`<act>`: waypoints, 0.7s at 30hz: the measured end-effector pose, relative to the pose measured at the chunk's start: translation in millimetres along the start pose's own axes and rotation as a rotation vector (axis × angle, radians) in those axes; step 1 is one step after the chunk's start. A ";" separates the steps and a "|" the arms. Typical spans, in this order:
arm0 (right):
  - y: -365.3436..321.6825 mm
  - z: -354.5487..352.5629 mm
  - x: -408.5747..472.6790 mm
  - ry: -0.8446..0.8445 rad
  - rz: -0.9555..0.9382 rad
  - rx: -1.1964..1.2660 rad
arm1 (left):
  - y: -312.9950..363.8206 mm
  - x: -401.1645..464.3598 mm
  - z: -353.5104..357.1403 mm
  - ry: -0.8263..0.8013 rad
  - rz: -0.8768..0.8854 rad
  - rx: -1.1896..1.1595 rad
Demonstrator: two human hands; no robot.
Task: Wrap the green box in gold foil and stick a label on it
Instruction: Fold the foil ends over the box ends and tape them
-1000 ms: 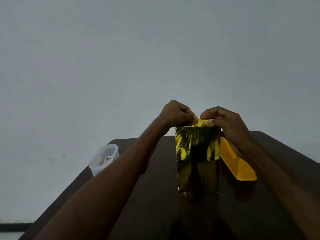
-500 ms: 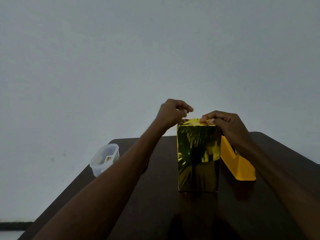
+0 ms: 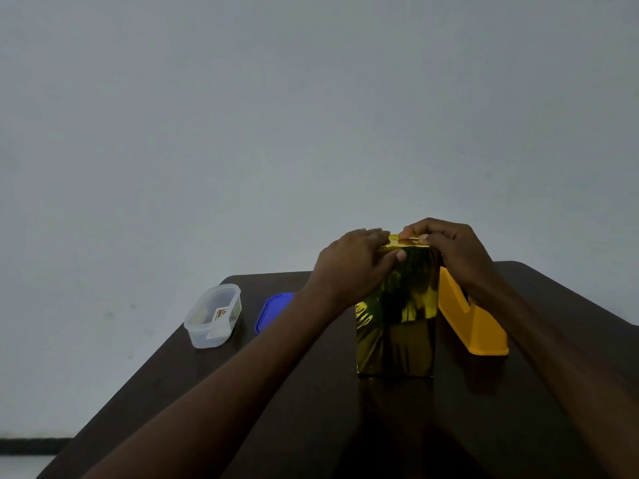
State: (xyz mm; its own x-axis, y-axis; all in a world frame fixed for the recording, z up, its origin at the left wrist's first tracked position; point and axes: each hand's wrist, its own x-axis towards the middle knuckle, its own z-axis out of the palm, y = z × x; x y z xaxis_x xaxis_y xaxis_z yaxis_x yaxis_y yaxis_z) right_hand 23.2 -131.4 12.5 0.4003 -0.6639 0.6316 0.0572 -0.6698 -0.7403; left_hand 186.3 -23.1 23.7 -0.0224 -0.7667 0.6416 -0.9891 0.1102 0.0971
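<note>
1. The box (image 3: 396, 312) in gold foil stands upright on the surface (image 3: 311, 392).
2. The left hand (image 3: 352, 267), earlier curled above the top, now lies spread against the box's upper left side.
3. The right hand (image 3: 446, 247) still pinches the top foil fold (image 3: 403, 240).
4. A blue lid (image 3: 273, 311) is now visible.

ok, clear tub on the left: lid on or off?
Off. The clear tub stands open-topped; a blue lid lies beside it on the table.

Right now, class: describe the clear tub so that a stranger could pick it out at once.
Start at the dark table and go to its far left edge. The clear tub stands there, left of the blue lid. It alone is see-through, open-topped, with a small sticker on its side.
</note>
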 end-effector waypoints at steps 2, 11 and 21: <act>-1.4 1.0 -0.6 0.003 0.017 -0.005 | 3.0 -1.6 1.1 0.016 -0.032 -0.005; 4.3 -9.0 -13.0 0.304 0.156 -0.007 | 5.9 -6.0 2.5 0.047 -0.089 -0.014; 45.2 -52.6 -27.8 0.097 0.491 -0.949 | 8.9 -4.5 8.4 0.061 -0.102 -0.031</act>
State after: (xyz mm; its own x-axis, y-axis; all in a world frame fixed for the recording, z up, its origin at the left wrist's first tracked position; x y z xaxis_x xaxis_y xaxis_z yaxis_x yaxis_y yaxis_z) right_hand -33.4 -160.8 -26.5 0.1093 -0.9265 0.3599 -0.8411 -0.2792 -0.4633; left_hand 176.4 -24.0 15.3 0.0880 -0.7353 0.6720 -0.9809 0.0535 0.1870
